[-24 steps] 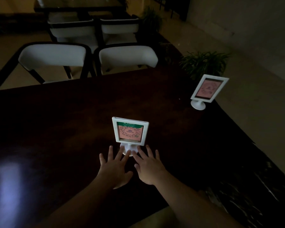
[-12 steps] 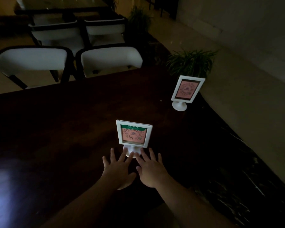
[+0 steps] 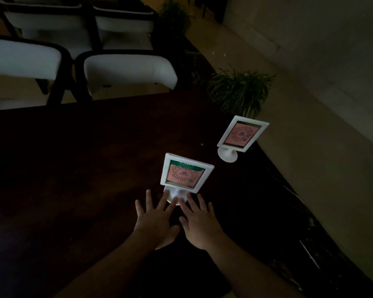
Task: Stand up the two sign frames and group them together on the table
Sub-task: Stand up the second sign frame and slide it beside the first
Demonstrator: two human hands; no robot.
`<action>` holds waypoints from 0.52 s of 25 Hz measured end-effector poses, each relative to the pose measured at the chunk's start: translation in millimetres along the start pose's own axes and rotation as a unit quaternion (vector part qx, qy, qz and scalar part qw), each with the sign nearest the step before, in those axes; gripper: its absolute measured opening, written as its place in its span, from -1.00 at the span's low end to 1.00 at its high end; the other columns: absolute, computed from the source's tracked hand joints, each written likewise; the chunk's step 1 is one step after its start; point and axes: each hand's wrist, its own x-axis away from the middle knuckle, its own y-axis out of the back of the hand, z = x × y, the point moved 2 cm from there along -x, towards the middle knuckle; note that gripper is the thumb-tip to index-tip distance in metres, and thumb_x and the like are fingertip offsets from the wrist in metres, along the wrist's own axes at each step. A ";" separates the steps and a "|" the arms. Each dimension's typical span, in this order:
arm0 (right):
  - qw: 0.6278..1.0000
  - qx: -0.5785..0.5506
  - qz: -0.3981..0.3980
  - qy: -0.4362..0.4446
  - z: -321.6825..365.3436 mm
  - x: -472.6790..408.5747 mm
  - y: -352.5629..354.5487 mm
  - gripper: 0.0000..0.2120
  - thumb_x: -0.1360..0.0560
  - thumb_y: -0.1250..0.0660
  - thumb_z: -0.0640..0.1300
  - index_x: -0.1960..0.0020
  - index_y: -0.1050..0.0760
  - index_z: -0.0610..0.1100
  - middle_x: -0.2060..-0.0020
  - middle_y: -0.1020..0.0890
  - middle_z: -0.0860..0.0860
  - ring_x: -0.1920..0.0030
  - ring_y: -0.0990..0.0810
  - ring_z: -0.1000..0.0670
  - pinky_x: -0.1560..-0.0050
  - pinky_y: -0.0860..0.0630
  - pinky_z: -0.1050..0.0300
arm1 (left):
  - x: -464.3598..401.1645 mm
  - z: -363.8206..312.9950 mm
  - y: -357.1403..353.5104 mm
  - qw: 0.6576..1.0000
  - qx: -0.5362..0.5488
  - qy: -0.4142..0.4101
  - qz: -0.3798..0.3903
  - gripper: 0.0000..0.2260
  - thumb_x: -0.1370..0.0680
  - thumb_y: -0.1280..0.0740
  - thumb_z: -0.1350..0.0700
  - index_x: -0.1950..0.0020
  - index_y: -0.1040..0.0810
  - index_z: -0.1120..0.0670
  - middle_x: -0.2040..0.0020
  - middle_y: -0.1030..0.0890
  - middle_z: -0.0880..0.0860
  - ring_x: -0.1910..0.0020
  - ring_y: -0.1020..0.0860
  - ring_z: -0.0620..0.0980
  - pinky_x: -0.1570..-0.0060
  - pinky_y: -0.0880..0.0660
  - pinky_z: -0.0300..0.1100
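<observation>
Two white sign frames with pink inserts stand upright on round white bases on the dark table [image 3: 73, 168]. The near sign frame [image 3: 185, 174] has a green strip along its top. My left hand [image 3: 155, 220] and my right hand [image 3: 199, 224] lie flat on the table just in front of it, fingers spread, with their fingertips touching its round base. Neither hand grips anything. The far sign frame [image 3: 241, 134] stands apart to the back right, close to the table's right edge.
White chairs [image 3: 127, 69] with dark frames line the table's far side, and more chairs [image 3: 47, 24] stand behind them. A potted plant [image 3: 239, 89] sits on the floor beyond the table's right corner. The room is dim.
The view has swung right, so both frames sit further left in it. My hands stay flat at the near frame's base; the two frames appear closer together than a second ago.
</observation>
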 end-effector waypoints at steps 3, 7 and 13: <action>1.000 -0.001 0.010 -0.006 -11.4 -16.6 5.8 -0.42 -0.65 0.05 0.16 -0.61 0.11 0.07 -0.62 0.08 0.00 -0.58 0.18 -0.17 -0.50 0.12 -0.34 | -17.8 -5.1 10.6 1.000 0.004 -0.001 -0.002 -0.25 -0.48 -0.03 -0.36 -0.56 0.26 -0.20 -0.57 0.36 -0.02 -0.40 0.48 0.36 -0.30 0.29 0.48; 1.000 -0.009 0.010 0.000 -32.0 -39.6 13.4 -0.42 -0.65 0.07 0.17 -0.61 0.13 0.08 -0.62 0.10 0.00 -0.58 0.21 -0.17 -0.50 0.13 -0.35 | -46.0 -13.3 18.9 1.000 0.004 0.011 -0.011 -0.25 -0.46 -0.01 -0.38 -0.54 0.29 -0.23 -0.56 0.36 -0.04 -0.40 0.46 0.37 -0.28 0.30 0.50; 0.999 -0.006 -0.028 0.037 -72.2 -66.8 22.7 -0.44 -0.63 0.10 0.21 -0.60 0.08 0.11 -0.62 0.02 0.01 -0.58 0.17 -0.19 -0.48 0.14 -0.35 | -84.2 -30.1 20.0 0.998 0.016 0.056 -0.013 -0.26 -0.43 0.05 -0.41 -0.51 0.32 -0.29 -0.55 0.37 -0.08 -0.41 0.46 0.36 -0.27 0.29 0.51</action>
